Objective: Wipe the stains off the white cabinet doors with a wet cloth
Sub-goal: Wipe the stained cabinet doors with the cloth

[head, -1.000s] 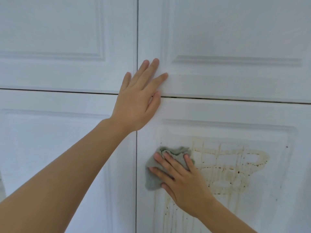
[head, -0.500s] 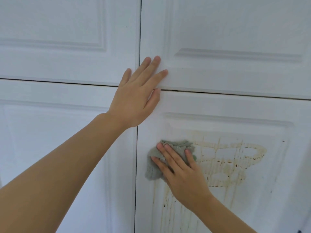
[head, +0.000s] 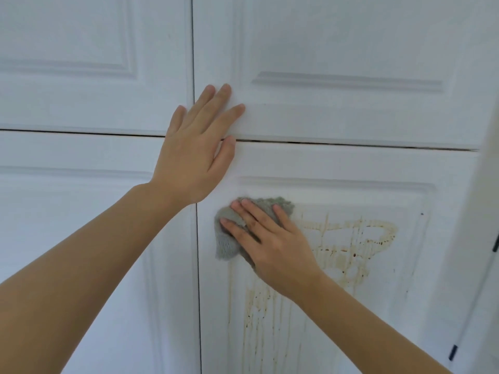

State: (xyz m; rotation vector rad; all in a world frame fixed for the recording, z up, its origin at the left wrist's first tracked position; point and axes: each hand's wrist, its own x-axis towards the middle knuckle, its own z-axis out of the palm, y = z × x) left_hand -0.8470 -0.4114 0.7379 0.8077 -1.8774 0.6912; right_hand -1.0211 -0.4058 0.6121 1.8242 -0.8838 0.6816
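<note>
I see four white cabinet doors meeting at a cross of seams, and my left hand [head: 195,152] lies flat right over that crossing, fingers straight and slightly fanned, the fingertips on the upper right door [head: 351,49] and the thumb lying at the horizontal gap beneath it. The palm covers the vertical seam, so the heel of the hand sits partly on the lower left door [head: 67,225]. The upper left door [head: 81,49] is untouched. My right hand [head: 272,244] presses a grey-green cloth [head: 226,244] flat against the lower right door [head: 337,163], near the upper left corner of its recessed panel. The fingers are extended and a little apart on top of the cloth, not curled round it; the cloth bunches out above the fingertips and hangs in a fold below the little finger. Just to the right of the cloth, and partly under my wrist, a yellowish-brown stain [head: 353,247] spreads over the panel in looping bands with dark specks, and thin drip trails [head: 259,319] run down the door below my forearm. At the far right edge I see a white side panel [head: 486,184] with two small dark fittings; I cannot tell what they are.
</note>
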